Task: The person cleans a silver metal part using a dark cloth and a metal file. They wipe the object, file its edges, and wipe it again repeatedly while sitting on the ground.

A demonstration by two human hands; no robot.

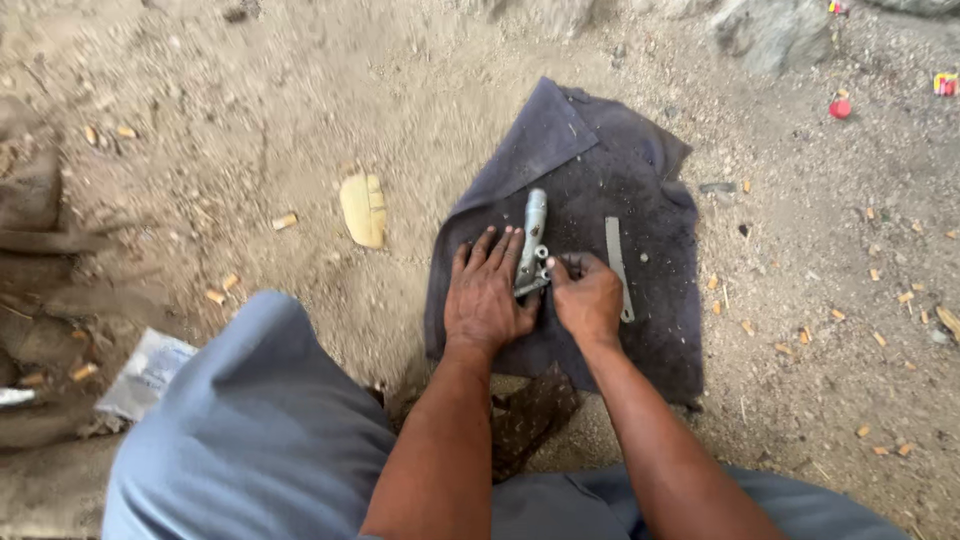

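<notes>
Left hand: our left hand (487, 295) lies flat, fingers spread, on the dark cloth (650, 330), just beside the metal part
Right hand: our right hand (588, 300) is curled, pinching the near end of the metal part
Metal part: we see the grey metal part (533, 235) lying lengthwise on the cloth
Strip: a flat metal strip (615, 258) lies right of it
Ground: sandy dirt ground (250, 130) beneath the cloth
</notes>
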